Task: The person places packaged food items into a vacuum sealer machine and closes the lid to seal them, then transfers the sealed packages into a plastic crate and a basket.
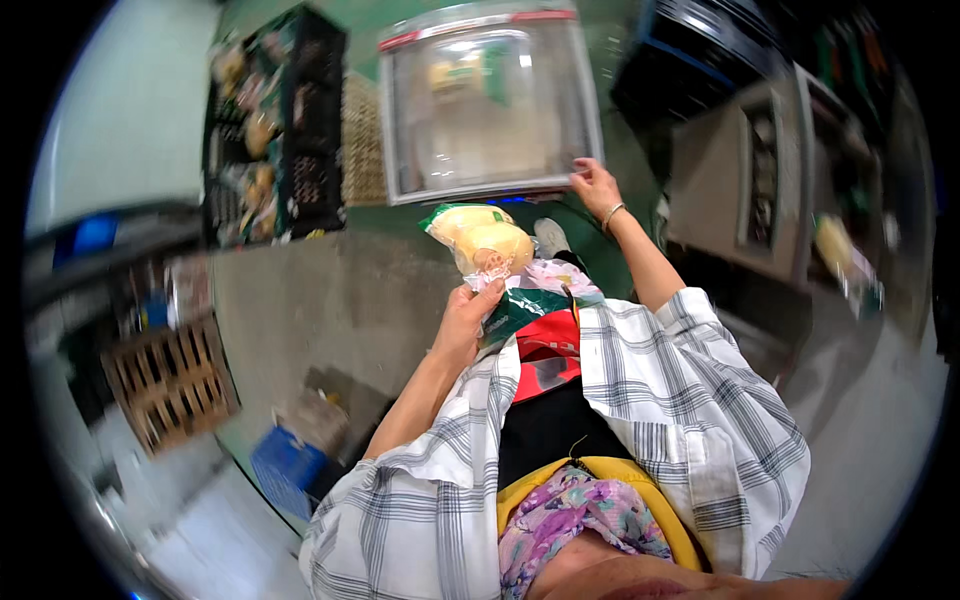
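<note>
My left hand (471, 311) grips the gathered lower end of a clear plastic bag (491, 240) with green print. Large, rounded, pale yellow food pieces fill the bag, which hangs in front of my body. Ahead is a packaging machine (480, 191) with a transparent lid in a light frame with red marks. Through the lid I make out another yellow and green pack (457, 73), blurred. My right hand (595, 191) is at the near right corner of the lid frame, fingers slightly bent and apart; whether it presses on the frame is unclear.
Black plastic crates (311, 180) with bagged produce stand left of the machine. A wooden pallet (172, 382) and a blue crate (289, 465) are farther left. On the right are a grey-brown cabinet-like machine (712, 180) and another yellow pack (844, 251). A shoe (553, 236) shows below the machine.
</note>
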Demonstrator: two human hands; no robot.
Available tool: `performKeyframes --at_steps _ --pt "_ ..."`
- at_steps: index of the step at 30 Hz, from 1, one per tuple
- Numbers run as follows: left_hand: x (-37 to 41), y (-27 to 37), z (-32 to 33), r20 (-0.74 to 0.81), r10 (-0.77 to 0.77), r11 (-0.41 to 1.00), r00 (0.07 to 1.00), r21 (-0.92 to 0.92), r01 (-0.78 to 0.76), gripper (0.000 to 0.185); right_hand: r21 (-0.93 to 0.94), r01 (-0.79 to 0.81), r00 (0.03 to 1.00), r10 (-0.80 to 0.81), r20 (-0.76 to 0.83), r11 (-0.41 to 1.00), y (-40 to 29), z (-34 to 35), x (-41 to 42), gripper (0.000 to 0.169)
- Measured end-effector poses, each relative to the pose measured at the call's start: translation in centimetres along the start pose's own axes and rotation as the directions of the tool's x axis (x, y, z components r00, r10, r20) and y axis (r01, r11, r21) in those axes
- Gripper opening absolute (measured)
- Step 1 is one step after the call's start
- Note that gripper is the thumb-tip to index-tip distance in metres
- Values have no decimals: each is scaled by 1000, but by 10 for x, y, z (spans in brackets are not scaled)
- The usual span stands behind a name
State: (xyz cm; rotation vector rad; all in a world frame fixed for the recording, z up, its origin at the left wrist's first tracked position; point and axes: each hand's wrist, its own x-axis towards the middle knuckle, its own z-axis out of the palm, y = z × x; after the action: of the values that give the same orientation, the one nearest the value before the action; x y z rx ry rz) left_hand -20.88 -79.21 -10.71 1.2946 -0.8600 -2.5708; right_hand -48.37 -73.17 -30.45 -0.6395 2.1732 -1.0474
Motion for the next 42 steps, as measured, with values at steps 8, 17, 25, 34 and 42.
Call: performKeyframes --at_steps 8,17,25,34,42 --pt "-41 -41 44 385 -434 660 814 752 -4 15 923 -377 924 34 381 -80 -20 -26 -302 52" --pt "-79 -142 153 518 -847 273 120 618 -737 34 856 397 917 101 -387 -331 39 -39 -470 62" --pt "-205 -268 228 212 -915 384 -344 722 -576 59 477 862 378 414 -828 168 46 -103 -704 85" --pt "-322 -483 268 305 -831 516 -464 114 -849 43 496 474 -327 668 -668 728 141 -110 -1015 89" --pt "-318 -614 216 237 -691 574 -683 -394 -718 26 890 12 -621 701 -351 457 333 -38 -1176 107"
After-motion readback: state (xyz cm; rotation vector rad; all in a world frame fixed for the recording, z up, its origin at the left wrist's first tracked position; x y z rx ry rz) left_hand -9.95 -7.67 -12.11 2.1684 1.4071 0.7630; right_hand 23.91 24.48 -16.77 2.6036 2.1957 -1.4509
